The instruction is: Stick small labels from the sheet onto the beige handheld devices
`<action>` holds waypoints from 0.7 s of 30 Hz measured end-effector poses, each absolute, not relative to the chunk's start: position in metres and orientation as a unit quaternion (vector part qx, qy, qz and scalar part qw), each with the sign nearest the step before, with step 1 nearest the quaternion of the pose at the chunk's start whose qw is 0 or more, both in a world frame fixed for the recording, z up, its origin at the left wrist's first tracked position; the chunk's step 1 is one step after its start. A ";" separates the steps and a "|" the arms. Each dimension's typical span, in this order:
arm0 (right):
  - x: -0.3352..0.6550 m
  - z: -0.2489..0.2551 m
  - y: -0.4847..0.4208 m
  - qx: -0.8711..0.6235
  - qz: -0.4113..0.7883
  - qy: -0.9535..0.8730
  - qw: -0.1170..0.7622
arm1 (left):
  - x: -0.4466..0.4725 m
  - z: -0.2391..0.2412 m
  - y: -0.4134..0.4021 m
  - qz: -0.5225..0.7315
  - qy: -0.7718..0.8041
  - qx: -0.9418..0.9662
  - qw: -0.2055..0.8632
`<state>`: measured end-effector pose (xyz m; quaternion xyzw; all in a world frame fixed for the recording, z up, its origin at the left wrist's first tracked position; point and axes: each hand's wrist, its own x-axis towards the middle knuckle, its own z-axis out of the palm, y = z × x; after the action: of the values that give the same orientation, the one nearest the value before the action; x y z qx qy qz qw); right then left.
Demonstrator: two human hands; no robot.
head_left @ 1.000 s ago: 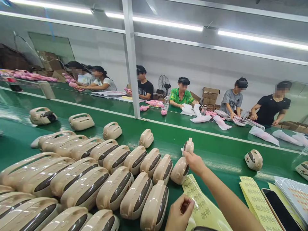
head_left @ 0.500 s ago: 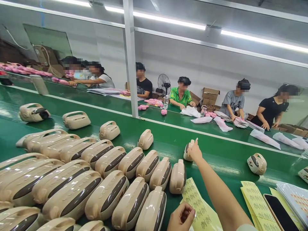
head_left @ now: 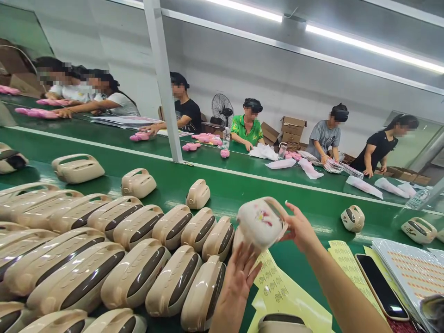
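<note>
Raised above the bench is a beige, glossy handled unit (head_left: 262,224), which looks like a portable speaker. Its cream face with a coloured print points towards me. My right hand (head_left: 296,227) grips it at its right side, by the handle. Just below its lower edge, my left hand (head_left: 240,266) has its fingers spread and its palm up. Whether those fingertips touch the unit I cannot tell. Yellow sticker sheets (head_left: 277,289) with dark print lie beneath, between my arms. Another unit (head_left: 282,323) shows partly at the bottom edge.
Rows of similar units (head_left: 138,273) crowd the left, with others spaced along the green bench (head_left: 229,185). To the right lie more sticker sheets (head_left: 342,256), a phone (head_left: 379,284) and printed sheets (head_left: 409,263). Several people work across the bench, past a metal post (head_left: 161,78).
My right hand has brought the unit from the far side of the bench nearer to me. My left hand has risen and unfolded beneath it. The view has swung right.
</note>
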<state>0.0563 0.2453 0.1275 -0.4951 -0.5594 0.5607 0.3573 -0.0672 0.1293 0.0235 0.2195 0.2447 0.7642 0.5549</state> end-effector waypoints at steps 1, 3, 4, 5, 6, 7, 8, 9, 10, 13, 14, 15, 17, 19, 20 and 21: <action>0.056 0.131 0.231 -0.465 0.596 -0.559 0.340 | -0.071 0.024 0.127 0.768 0.198 0.200 0.576; 0.054 0.134 0.211 -0.389 0.657 -0.567 0.310 | -0.079 0.025 0.124 0.760 0.108 0.183 0.614; 0.053 0.134 0.206 -0.359 0.668 -0.576 0.307 | -0.083 0.026 0.123 0.758 0.073 0.179 0.623; 0.052 0.132 0.207 -0.354 0.654 -0.590 0.314 | -0.086 0.029 0.123 0.763 0.050 0.172 0.621; 0.052 0.128 0.211 -0.372 0.626 -0.605 0.323 | -0.089 0.035 0.124 0.774 0.045 0.161 0.611; 0.051 0.122 0.219 -0.406 0.588 -0.618 0.328 | -0.092 0.043 0.126 0.790 0.059 0.147 0.592; 0.049 0.113 0.229 -0.449 0.549 -0.626 0.324 | -0.094 0.054 0.129 0.809 0.086 0.132 0.567; 0.048 0.102 0.241 -0.494 0.515 -0.629 0.309 | -0.096 0.066 0.132 0.824 0.122 0.121 0.539; 0.046 0.089 0.252 -0.522 0.502 -0.629 0.284 | -0.097 0.080 0.135 0.840 0.156 0.118 0.506; 0.039 0.049 0.278 -0.571 0.490 -0.627 0.200 | -0.102 0.118 0.141 0.875 0.207 0.135 0.417; 0.037 0.037 0.283 -0.584 0.484 -0.627 0.178 | -0.103 0.127 0.142 0.880 0.209 0.143 0.401; 0.034 0.028 0.287 -0.596 0.477 -0.626 0.159 | -0.104 0.133 0.143 0.884 0.204 0.150 0.392; 0.030 0.015 0.292 -0.614 0.462 -0.626 0.129 | -0.107 0.140 0.143 0.889 0.190 0.144 0.390; 0.026 0.009 0.294 -0.625 0.450 -0.629 0.108 | -0.109 0.140 0.143 0.893 0.181 0.119 0.394; 0.024 0.007 0.295 -0.629 0.444 -0.630 0.101 | -0.110 0.139 0.143 0.893 0.180 0.104 0.398; 0.023 0.006 0.295 -0.631 0.438 -0.632 0.097 | -0.111 0.138 0.143 0.892 0.182 0.090 0.404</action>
<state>0.0228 0.2950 0.0062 -0.6315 -0.6321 0.4384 0.0972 -0.1115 0.1430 0.1380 0.0903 0.1818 0.8921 0.4036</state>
